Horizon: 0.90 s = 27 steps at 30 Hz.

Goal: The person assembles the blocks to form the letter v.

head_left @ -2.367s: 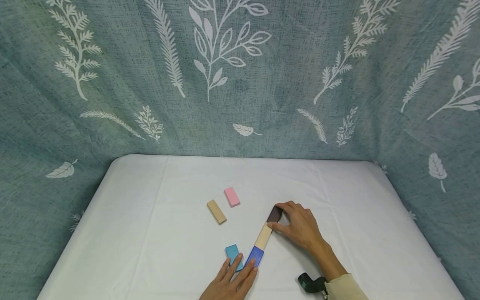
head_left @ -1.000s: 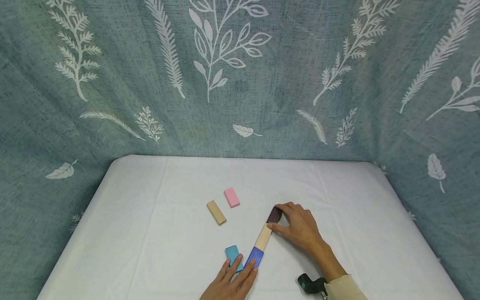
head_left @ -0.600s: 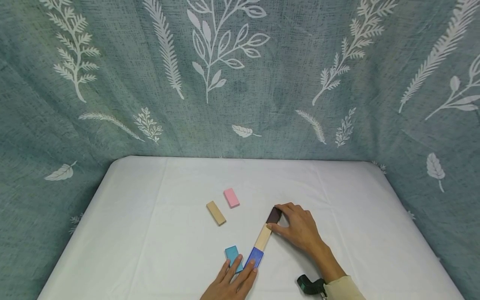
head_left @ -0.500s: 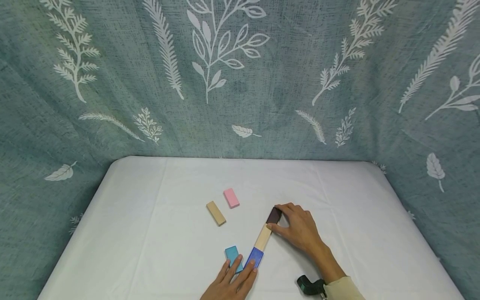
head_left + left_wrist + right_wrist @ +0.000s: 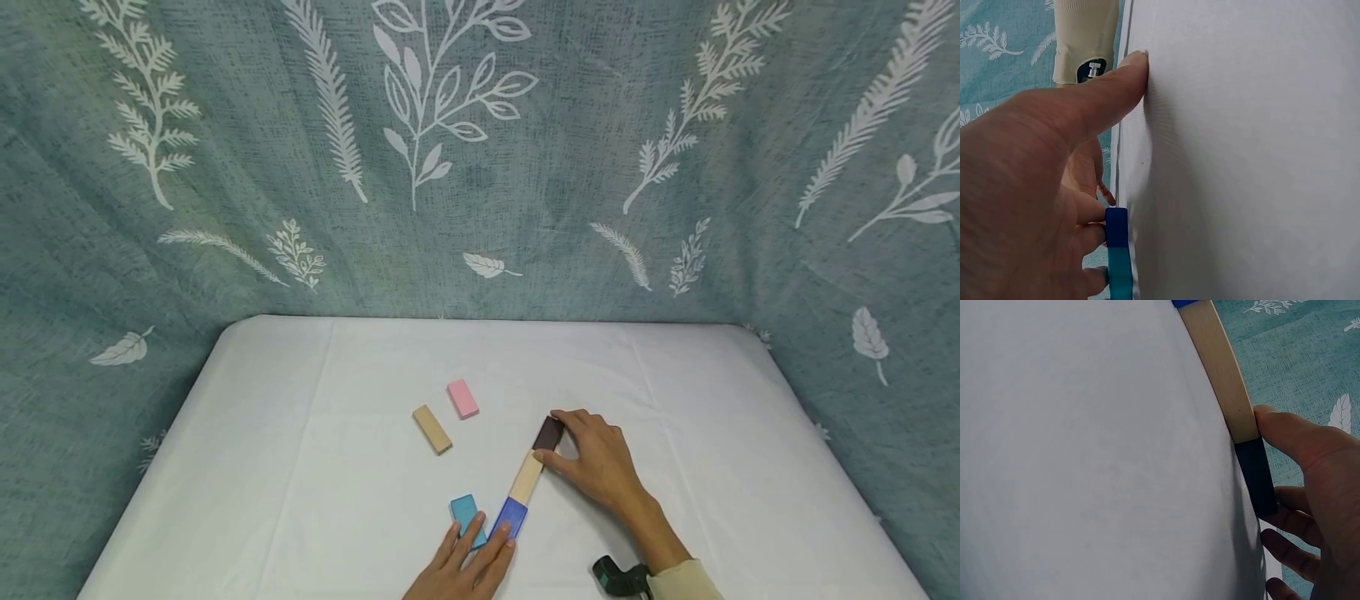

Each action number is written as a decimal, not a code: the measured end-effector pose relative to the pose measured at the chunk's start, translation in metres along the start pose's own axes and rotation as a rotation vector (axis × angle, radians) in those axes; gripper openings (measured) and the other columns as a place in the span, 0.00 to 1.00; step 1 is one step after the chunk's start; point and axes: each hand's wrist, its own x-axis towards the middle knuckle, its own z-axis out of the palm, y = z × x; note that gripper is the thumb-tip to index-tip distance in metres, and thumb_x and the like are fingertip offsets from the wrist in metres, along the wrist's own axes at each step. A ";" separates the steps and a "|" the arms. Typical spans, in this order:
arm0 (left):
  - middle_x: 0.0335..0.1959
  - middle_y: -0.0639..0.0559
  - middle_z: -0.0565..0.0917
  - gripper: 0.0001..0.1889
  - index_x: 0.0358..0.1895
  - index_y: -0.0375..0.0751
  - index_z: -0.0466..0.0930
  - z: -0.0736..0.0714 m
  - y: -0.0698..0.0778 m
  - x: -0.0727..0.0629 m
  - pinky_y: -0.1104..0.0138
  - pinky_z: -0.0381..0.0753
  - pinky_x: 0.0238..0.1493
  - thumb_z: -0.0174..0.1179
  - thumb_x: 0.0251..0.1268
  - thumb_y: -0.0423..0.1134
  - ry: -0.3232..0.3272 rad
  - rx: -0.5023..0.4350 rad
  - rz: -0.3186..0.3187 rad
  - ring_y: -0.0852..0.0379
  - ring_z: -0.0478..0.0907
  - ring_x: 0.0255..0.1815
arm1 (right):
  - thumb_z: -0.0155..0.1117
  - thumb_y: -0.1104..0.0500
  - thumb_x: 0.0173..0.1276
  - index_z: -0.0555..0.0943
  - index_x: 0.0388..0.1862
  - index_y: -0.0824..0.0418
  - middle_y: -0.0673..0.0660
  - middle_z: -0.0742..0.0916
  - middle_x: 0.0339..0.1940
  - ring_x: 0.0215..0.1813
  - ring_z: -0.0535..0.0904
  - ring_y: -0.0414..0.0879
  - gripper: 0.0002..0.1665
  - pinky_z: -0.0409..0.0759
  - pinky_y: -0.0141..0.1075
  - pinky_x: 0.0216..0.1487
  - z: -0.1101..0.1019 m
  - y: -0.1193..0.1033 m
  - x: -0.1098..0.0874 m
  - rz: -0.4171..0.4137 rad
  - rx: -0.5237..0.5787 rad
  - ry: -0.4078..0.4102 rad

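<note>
Fingers (image 5: 486, 552) of the left hand (image 5: 461, 571) lie nearly straight and slightly spread, their tips resting over a bright blue rectangular block (image 5: 512, 514) and a flat teal rectangular block (image 5: 463, 506), gripping neither; that looks like light pressure to stop both from sliding. Thumb and forefinger of the right hand (image 5: 600, 462) are curved about a dark brown rectangular block (image 5: 548, 433), the forefinger at its far end and the thumb at the seam with a pale, bare-wood rectangular block (image 5: 526, 477), a hold that would suit keeping the joint tight. These three, blue, pale and dark, form one slanting row end to end on the white cloth-covered table (image 5: 360, 500), between the two hands; the teal block sits at an angle beside the blue end. A tan rectangular block (image 5: 432, 430) and a pink rectangular block (image 5: 463, 399) lie beyond the left hand, apart from the row. Only the head view gives this whole layout, though it hides the left thumb; the left wrist view shows that thumb stretched out away from the blocks. Whether blue and teal touch under the fingers I cannot tell. The right wrist view alone reveals the thumb tip against the pale block's edge, just short of the dark one.
</note>
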 end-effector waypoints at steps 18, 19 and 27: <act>0.74 0.52 0.70 0.40 0.71 0.49 0.73 -0.004 -0.001 0.003 0.50 0.19 0.75 0.34 0.73 0.73 -0.045 -0.019 -0.005 0.47 0.72 0.70 | 0.73 0.32 0.58 0.74 0.72 0.58 0.61 0.79 0.65 0.60 0.79 0.63 0.50 0.73 0.62 0.58 -0.006 -0.006 -0.007 0.047 0.094 -0.002; 0.74 0.52 0.70 0.40 0.70 0.49 0.73 -0.005 -0.001 0.003 0.50 0.18 0.75 0.34 0.73 0.73 -0.047 -0.022 -0.006 0.47 0.72 0.70 | 0.74 0.33 0.59 0.73 0.73 0.58 0.61 0.77 0.67 0.61 0.78 0.64 0.50 0.73 0.62 0.58 -0.007 -0.008 -0.009 0.050 0.101 -0.005; 0.74 0.52 0.71 0.40 0.71 0.48 0.73 -0.008 0.000 0.004 0.51 0.15 0.73 0.33 0.74 0.72 -0.078 -0.051 -0.008 0.46 0.71 0.71 | 0.72 0.29 0.57 0.67 0.76 0.62 0.62 0.71 0.75 0.74 0.67 0.61 0.58 0.68 0.64 0.65 -0.012 -0.024 -0.029 -0.012 0.097 -0.011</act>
